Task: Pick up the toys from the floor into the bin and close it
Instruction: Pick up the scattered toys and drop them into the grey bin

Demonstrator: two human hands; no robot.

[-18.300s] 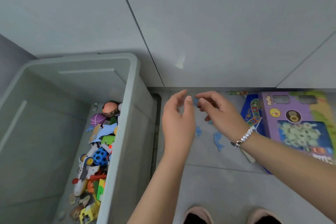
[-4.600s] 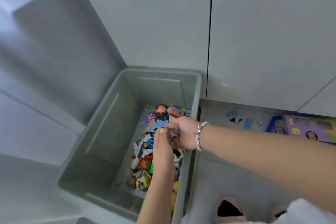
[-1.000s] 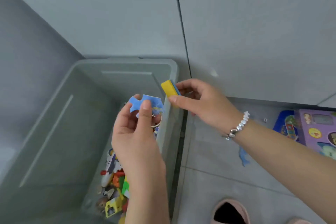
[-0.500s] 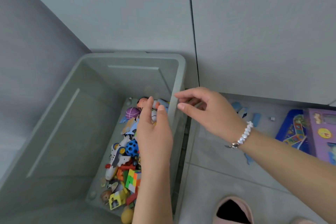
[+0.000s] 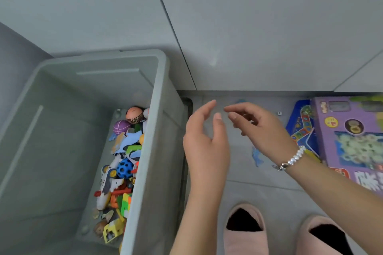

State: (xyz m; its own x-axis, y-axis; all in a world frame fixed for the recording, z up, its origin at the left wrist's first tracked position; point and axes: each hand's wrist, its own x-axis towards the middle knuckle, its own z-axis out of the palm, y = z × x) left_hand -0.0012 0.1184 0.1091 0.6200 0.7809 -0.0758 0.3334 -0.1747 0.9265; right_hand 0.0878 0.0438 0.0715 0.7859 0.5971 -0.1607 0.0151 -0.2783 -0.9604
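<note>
Grey bin (image 5: pixel 157 109) part-filled, no lid visible. Left hand (image 5: pixel 205 147) and right hand (image 5: pixel 261 128) empty, fingers loose. Next: grab blue puzzle piece (image 5: pixel 257 156) off floor (image 5: pixel 259 194).

Soft, even daylight — no hard shadows; faint sheen on wall (image 5: pixel 213 61); motion blur at right edge; wide-angle bowing.

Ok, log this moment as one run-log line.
left hand: empty, open | right hand: empty, open | grey plastic bin: lidless | blue puzzle piece: on floor

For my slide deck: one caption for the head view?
Both empty hands, left and right, hover over grey floor beside the open grey plastic toy bin.
</note>
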